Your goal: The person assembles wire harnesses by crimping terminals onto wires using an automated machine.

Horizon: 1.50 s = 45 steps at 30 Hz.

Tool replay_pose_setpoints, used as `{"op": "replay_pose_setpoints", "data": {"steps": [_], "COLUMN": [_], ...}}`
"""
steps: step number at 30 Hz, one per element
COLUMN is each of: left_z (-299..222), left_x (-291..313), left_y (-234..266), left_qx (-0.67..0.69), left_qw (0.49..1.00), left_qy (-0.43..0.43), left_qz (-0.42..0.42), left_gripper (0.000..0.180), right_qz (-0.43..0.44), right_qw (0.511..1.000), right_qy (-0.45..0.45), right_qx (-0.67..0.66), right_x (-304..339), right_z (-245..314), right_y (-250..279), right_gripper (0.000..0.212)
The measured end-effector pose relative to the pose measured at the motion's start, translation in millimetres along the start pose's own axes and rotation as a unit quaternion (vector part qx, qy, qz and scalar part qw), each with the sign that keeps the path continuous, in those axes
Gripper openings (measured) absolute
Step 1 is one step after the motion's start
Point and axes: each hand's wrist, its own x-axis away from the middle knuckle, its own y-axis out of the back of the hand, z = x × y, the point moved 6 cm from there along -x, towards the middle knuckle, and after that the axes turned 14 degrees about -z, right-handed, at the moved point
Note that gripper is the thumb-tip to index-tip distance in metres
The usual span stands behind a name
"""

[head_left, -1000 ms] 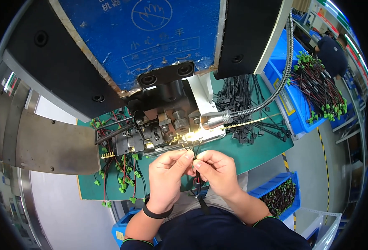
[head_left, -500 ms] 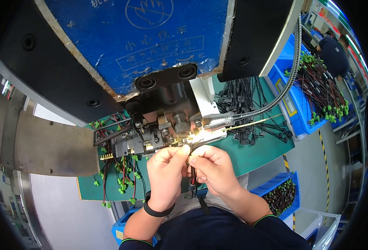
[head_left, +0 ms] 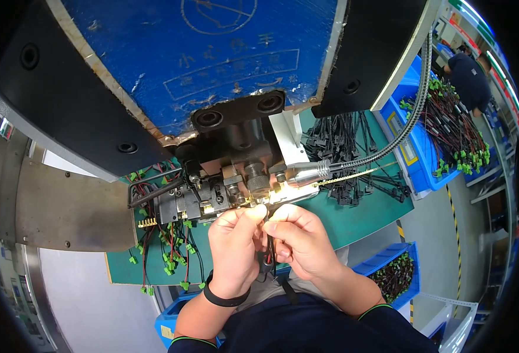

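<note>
Left hand (head_left: 236,242) and right hand (head_left: 302,240), closed, pinch wires (head_left: 269,252) — press tooling (head_left: 256,177) and lamp (head_left: 307,173) close ahead.

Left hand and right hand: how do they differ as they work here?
The left hand has a black wristband at its wrist; the right hand has none. The left hand's thumb points mostly toward the crimping press, while the right hand's thumb slants across toward the left. Both hands pinch thin wires.
</note>
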Motion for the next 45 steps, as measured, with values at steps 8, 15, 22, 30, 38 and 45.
{"op": "replay_pose_setpoints", "data": {"steps": [8,15,22,30,38,45], "left_z": [0,1,2,1,-2,24], "left_x": [0,0,0,-3,55,55], "left_y": [-2,-2,2,2,4,19], "left_qx": [0.010,0.006,0.016,0.018,-0.171,-0.242], "left_qw": [1.000,1.000,1.000,1.000,0.977,0.956], "left_qy": [0.013,0.016,0.015,-0.007,-0.082,-0.104], "left_qz": [0.005,-0.005,0.001,-0.001,0.096,0.126], "left_gripper": [0.019,0.021,0.021,0.020,0.007,0.017], "right_qz": [0.005,0.018,0.020,0.045,0.211,-0.156], "right_qw": [1.000,1.000,1.000,0.993,0.957,0.833], "right_qy": [-0.006,-0.012,-0.010,0.096,-0.170,0.157], "right_qx": [0.003,-0.010,-0.015,0.060,0.105,0.507], "right_x": [0,-1,-1,-3,62,138], "right_z": [0,0,-3,0,-55,160], "right_y": [1,3,1,5,42,160], "right_gripper": [0.008,0.008,0.007,0.009,0.023,0.030]}}
